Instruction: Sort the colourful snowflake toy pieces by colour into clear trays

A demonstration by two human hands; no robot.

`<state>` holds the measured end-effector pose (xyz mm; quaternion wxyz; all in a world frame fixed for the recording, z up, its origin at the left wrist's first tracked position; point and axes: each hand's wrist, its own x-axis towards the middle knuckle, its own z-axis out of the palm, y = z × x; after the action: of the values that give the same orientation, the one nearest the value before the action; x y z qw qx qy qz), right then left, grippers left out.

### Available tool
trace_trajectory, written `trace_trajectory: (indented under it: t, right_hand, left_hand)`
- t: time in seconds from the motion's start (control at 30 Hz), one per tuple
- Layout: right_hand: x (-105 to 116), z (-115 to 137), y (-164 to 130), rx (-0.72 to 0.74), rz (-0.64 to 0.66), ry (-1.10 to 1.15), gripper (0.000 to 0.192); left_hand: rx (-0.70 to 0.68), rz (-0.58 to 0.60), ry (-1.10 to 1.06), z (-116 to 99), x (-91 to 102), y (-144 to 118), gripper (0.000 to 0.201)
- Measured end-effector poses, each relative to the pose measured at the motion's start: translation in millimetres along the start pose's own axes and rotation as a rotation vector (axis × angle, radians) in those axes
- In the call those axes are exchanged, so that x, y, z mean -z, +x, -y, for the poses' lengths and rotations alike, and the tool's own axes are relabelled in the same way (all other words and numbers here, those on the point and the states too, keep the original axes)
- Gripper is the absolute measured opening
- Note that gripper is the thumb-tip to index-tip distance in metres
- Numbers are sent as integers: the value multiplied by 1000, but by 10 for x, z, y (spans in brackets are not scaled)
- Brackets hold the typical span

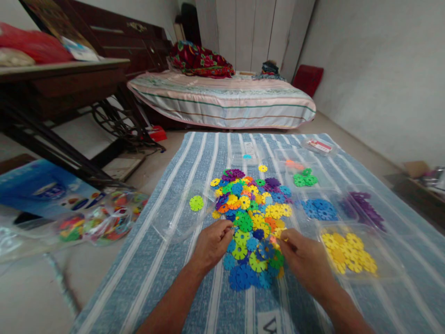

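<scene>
My left hand point(212, 243) rests knuckles-up at the near left edge of the pile of plastic snowflake discs point(252, 218), fingers curled narrow, tips pinched at a disc on the rim; I cannot tell whether one is actually gripped. My right hand point(304, 260) mirrors it on the near right edge, thumb and forefinger closed on a small yellow disc point(278, 234). Both forearms angle inward from below, wrists low over the striped blue cloth point(163, 260). I judge the discs light, stiff, thin and rather slick, best pinched by the notched rim. Just right of my right hand sits a clear tray of yellow discs point(349, 253); beyond it, trays of blue discs point(320, 208), purple discs point(365, 208) and green discs point(305, 178).
</scene>
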<state>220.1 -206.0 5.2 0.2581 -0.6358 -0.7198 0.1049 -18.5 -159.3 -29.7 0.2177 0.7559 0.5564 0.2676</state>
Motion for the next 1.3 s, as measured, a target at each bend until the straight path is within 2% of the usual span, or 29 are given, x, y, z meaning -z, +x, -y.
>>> trace_trajectory:
  t: [0.07, 0.17, 0.23, 0.3, 0.4, 0.53, 0.7, 0.83, 0.93, 1.03, 1.13, 1.3]
  right_hand:
    - [220, -69, -81, -34, -99, -80, 32]
    - [538, -254, -219, -167, -238, -351, 34]
    - [673, -373, -299, -248, -255, -490, 36]
    - [706, -433, -351, -267, -228, -494, 37]
    - [560, -367, -357, -152, -121, -296, 32]
    - [184, -93, -235, 22, 53, -114, 29]
    - [-148, 150, 64, 198, 229, -251, 30]
    - [-227, 200, 278, 221, 412, -426, 36]
    - [-238, 195, 353, 209, 492, -454, 33]
    - [-236, 155, 367, 192, 490, -400, 26]
    - [-228, 84, 347, 141, 417, -297, 20]
    - [-217, 17, 239, 42, 313, 43, 19]
  left_hand:
    - [-2, 1, 11, 1, -2, -1, 16]
    - [-8, -2, 27, 1, -7, -3, 16]
    - [-8, -4, 30, -2, -8, -3, 16]
    - [-2, -1, 27, -6, -7, -3, 16]
    - [1, -1, 24, -11, -4, -2, 16]
    - [-15, -19, 35, -4, -8, -4, 16]
    - [-27, -8, 48, 14, -22, -8, 15]
    - [-16, -2, 42, 13, -23, -9, 14]
    - [-12, -3, 34, 4, -20, -12, 14]
    - [-15, -13, 29, -3, -20, -23, 14]
    - [-22, -38, 8, -15, -18, -46, 16]
    - [-48, -63, -49, -153, 46, -84, 17]
